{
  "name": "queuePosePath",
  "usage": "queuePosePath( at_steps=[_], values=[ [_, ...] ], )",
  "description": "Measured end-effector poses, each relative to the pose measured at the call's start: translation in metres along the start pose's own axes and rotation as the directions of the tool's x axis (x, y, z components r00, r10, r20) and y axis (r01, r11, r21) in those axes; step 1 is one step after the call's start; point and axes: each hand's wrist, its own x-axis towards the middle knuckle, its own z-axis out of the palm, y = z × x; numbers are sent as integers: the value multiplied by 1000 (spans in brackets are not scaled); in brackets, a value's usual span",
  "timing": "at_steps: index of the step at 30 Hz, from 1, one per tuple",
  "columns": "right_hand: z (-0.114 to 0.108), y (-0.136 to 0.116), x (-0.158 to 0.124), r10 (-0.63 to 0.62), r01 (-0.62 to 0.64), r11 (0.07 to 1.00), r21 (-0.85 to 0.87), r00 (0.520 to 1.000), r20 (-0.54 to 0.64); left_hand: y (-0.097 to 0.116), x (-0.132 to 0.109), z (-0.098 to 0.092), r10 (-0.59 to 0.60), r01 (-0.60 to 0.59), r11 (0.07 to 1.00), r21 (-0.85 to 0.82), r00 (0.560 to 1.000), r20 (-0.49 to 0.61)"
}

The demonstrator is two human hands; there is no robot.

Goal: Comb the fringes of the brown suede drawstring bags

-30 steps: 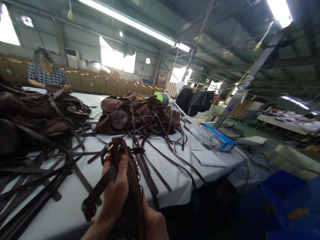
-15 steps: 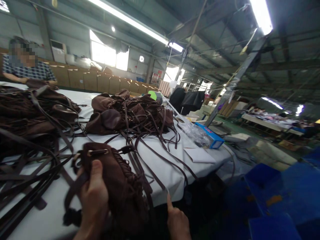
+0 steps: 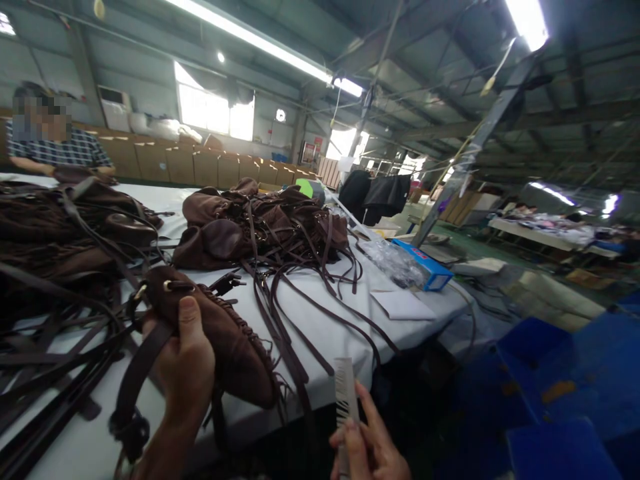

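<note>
My left hand [image 3: 187, 363] is wrapped round one end of a brown suede bag [image 3: 233, 353], thumb on top by a metal-ringed strap loop. The bag hangs at the near edge of the table, its side laced and fringed. A dark strap [image 3: 143, 367] with a buckle dangles beside my wrist. Low in the picture my right hand [image 3: 373, 437] grips a flat grey comb [image 3: 344, 387] between thumb and fingers, its toothed part pointing up. Comb and bag are apart. The palm side of my left hand is hidden behind the bag.
Piles of brown bags [image 3: 270, 223] with trailing straps lie on the white-covered table [image 3: 330, 327]. Farther right are a folded white sheet [image 3: 403, 305], clear plastic and a blue box [image 3: 425, 265]. Blue bins [image 3: 555, 407] stand low at right. A person [image 3: 60, 147] works across the table.
The bag has tilted, its lower end swinging up and outward, with my left hand still round it. My right hand has turned, so the comb now shows its flat face.
</note>
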Motion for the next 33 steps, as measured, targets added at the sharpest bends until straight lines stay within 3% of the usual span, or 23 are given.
queuePosePath(
  at_steps=[2, 3, 5, 7, 9, 11, 15, 18, 25, 27, 28, 29, 30, 31, 32, 33],
  values=[
    [27, -6, -7, -279, 276, 947, -163, 960, 1, 2, -2, -2, -12, 10, 999, -48, 999, -34],
    [39, 0, -7, -431, 427, 867, -258, 901, 42, 4, -1, -4, -28, 24, 996, -84, 999, -39],
    [58, 21, -2, -666, 672, 620, -405, 723, 183, 8, 2, -9, -81, 75, 987, -145, 996, -39],
    [64, 46, 9, -757, 782, 405, -474, 578, 306, 9, 6, -15, -126, 115, 982, -149, 990, -62],
    [55, 64, 22, -763, 797, 307, -520, 533, 365, 9, 8, -18, -141, 129, 982, -137, 987, -83],
    [38, 73, 31, -731, 792, 280, -543, 543, 413, 9, 4, -19, -159, 149, 978, -144, 986, -58],
    [11, 74, 34, -638, 744, 285, -605, 618, 460, 7, -15, -14, -212, 220, 959, -177, 975, 60],
    [9, 78, 35, -586, 693, 308, -652, 678, 444, 3, -24, -13, -246, 255, 960, -116, 965, 92],
    [15, 98, 40, -510, 646, 321, -693, 734, 448, -13, -30, -17, -268, 275, 960, -47, 956, 115],
    [14, 99, 41, -454, 602, 449, -660, 790, 412, -17, -32, -16, -247, 253, 966, -49, 963, 105],
    [13, 98, 41, -394, 558, 583, -591, 830, 395, -19, -32, -16, -234, 240, 969, -49, 967, 104],
    [11, 96, 42, -292, 466, 750, -470, 870, 397, -21, -30, -15, -228, 233, 971, -45, 968, 102],
    [8, 93, 44, -144, 296, 906, -304, 889, 435, -22, -28, -14, -229, 234, 972, -38, 968, 101],
    [3, 90, 46, 22, 43, 992, -121, 871, 490, -22, -23, -14, -232, 236, 971, -29, 968, 93],
    [-3, 86, 49, 177, -240, 970, 48, 821, 542, -23, -18, -13, -231, 233, 972, -23, 970, 74],
    [-10, 81, 52, 301, -477, 857, 194, 770, 563, -24, -13, -13, -228, 229, 973, -23, 972, 51]
  ],
)
